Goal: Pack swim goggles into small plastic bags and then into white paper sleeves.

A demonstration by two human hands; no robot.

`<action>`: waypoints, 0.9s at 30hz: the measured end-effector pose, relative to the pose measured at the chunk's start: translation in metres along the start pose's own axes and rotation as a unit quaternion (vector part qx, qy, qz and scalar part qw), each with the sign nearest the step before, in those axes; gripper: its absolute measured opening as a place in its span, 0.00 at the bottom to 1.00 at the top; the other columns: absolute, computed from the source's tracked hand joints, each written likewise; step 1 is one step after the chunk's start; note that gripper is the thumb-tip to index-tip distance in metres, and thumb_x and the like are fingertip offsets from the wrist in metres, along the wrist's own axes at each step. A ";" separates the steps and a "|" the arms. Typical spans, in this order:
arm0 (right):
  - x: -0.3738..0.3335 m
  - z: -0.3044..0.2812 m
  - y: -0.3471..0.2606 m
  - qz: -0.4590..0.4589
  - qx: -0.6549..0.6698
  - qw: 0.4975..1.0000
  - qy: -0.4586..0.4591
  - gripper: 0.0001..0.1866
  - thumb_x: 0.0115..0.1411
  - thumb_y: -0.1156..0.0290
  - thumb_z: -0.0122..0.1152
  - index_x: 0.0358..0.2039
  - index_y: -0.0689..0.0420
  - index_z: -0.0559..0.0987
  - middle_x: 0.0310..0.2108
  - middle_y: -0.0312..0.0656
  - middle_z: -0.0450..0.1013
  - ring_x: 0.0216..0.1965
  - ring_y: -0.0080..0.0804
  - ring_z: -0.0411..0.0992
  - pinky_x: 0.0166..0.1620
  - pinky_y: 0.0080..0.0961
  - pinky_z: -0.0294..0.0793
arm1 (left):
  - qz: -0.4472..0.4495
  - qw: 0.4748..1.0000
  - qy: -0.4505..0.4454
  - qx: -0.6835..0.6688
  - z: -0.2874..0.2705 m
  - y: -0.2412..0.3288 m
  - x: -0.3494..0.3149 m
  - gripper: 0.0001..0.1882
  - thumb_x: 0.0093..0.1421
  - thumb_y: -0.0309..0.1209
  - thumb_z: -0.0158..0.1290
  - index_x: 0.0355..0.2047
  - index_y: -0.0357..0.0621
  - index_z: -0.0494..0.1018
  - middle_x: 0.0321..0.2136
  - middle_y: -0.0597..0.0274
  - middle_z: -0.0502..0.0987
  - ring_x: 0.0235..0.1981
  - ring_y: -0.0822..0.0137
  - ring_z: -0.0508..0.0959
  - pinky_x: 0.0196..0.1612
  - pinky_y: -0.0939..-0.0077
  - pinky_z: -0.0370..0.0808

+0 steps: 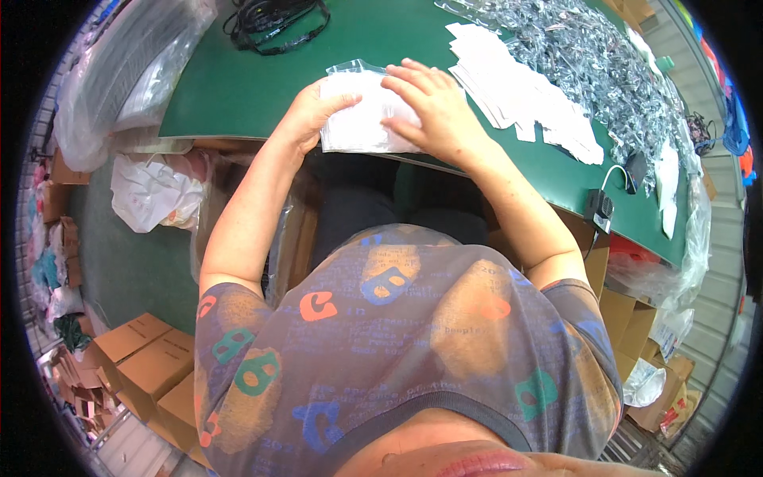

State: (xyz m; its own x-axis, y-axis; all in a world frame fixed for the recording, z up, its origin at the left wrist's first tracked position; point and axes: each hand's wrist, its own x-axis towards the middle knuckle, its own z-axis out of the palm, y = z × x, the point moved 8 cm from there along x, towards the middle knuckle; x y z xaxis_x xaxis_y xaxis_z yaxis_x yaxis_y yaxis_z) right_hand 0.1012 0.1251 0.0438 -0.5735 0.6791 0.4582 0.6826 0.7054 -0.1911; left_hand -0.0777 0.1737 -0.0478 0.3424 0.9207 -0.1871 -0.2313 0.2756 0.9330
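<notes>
At the near edge of the green table, my left hand grips the left side of a stack of white sheets in clear plastic, its thumb lying on top. A clear plastic edge sticks out past the stack's far side. Across the right part of the stack, my right hand lies with its fingers spread. Just right of that hand, white cards are fanned out in an overlapping row on the table. What the sheets are exactly I cannot make out.
A large heap of small clear-wrapped pieces covers the table's far right. A black cable coil lies at the back. A small black box with a white cord sits at the right edge. Clear plastic sheeting and cardboard boxes are on the left.
</notes>
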 end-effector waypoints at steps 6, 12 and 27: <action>0.014 -0.026 0.018 -0.008 0.130 0.991 0.006 0.52 0.50 0.46 0.77 0.69 0.55 0.63 0.68 0.48 0.64 0.72 0.47 0.58 0.71 0.43 0.57 | 0.051 0.996 -0.050 0.055 0.024 0.033 -0.021 0.21 0.60 0.25 0.64 0.53 0.37 0.75 0.46 0.59 0.81 0.45 0.69 0.81 0.49 0.71 0.80; -0.012 -0.011 0.007 0.067 0.463 0.861 -0.197 0.55 0.48 0.45 0.79 0.70 0.58 0.63 0.62 0.44 0.70 0.61 0.34 0.68 0.67 0.35 0.64 | -0.006 0.984 -0.176 0.003 0.068 0.046 -0.063 0.25 0.56 0.26 0.67 0.54 0.34 0.75 0.47 0.61 0.81 0.46 0.70 0.81 0.52 0.73 0.78; -0.119 0.052 -0.071 0.325 0.691 0.592 -0.256 0.35 0.56 0.64 0.74 0.60 0.65 0.73 0.54 0.47 0.76 0.55 0.34 0.74 0.61 0.34 0.72 | -0.082 0.970 -0.181 0.143 0.086 0.004 -0.067 0.40 0.53 0.24 0.63 0.67 0.37 0.64 0.54 0.57 0.75 0.55 0.66 0.75 0.60 0.73 0.72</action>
State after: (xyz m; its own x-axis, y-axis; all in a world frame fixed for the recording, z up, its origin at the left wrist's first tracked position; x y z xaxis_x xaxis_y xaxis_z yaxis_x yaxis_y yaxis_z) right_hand 0.0976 0.0051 -0.0427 -0.6973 0.6207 -0.3584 0.0147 -0.4876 -0.8730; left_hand -0.0230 0.0893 -0.0052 0.6621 0.6997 -0.2682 0.0982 0.2738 0.9568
